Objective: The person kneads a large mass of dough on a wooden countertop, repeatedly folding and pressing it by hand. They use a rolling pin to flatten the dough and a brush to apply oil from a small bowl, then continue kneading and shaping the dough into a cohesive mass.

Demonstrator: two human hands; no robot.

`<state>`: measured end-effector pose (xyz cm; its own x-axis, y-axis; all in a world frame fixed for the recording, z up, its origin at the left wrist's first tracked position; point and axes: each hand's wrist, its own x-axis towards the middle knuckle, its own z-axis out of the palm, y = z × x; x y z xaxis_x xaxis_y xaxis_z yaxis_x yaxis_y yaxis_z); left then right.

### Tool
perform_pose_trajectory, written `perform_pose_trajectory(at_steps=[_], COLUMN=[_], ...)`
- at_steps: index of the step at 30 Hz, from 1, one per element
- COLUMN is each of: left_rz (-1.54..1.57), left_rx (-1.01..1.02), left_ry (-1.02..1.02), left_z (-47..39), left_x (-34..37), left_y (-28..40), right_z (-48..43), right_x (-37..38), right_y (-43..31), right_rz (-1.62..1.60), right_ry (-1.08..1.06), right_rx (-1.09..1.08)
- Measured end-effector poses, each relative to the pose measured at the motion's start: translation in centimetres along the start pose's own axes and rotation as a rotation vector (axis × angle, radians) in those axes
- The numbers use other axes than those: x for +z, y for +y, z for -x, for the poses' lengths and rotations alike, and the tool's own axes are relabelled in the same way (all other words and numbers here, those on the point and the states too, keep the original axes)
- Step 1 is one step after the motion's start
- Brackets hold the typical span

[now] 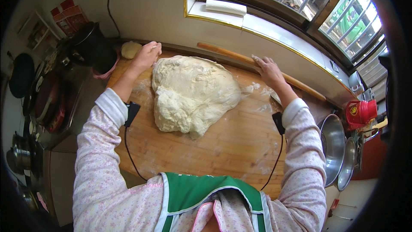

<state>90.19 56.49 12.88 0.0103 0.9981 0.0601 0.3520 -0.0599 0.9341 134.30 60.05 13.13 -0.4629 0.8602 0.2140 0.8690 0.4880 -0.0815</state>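
A large, lumpy mass of pale dough lies on a floured wooden board. My left hand is just beyond its far left corner, with the fingers curled and nothing visible in them. To the right of the dough, my right hand reaches over a long wooden rolling pin, which lies along the wall. Flour whitens its fingertips, and whether it touches the pin is hidden. Below my right wrist, a flat metal tool is partly covered by the arm. Loose flour is scattered between dough and hand.
A small round pale piece sits at the board's far left corner, beside a dark pitcher. Steel bowls and a red plastic container stand on the right. A white roll rests on the windowsill. Black cords hang from both wrists.
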Motion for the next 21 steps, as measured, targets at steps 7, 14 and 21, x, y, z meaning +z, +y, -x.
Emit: perform_pose_trajectory(at_steps=[7,14,21], left_rz=[-0.183,-0.010,-0.068], left_rx=[-0.072,-0.243,-0.253], left_ry=[-0.019,-0.120,-0.174], left_z=[-0.3,-2.0,-3.9], left_x=[-0.2,0.0,0.5], left_y=[-0.8,-2.2,-3.4], right_z=[-2.3,-2.3,-1.7], right_x=[6.9,9.3,9.6], right_y=[1.6,1.8,3.0], right_rz=[0.016,0.232,0.082], right_ry=[0.111,0.273,0.202], right_rx=[-0.003,-0.006,-0.042])
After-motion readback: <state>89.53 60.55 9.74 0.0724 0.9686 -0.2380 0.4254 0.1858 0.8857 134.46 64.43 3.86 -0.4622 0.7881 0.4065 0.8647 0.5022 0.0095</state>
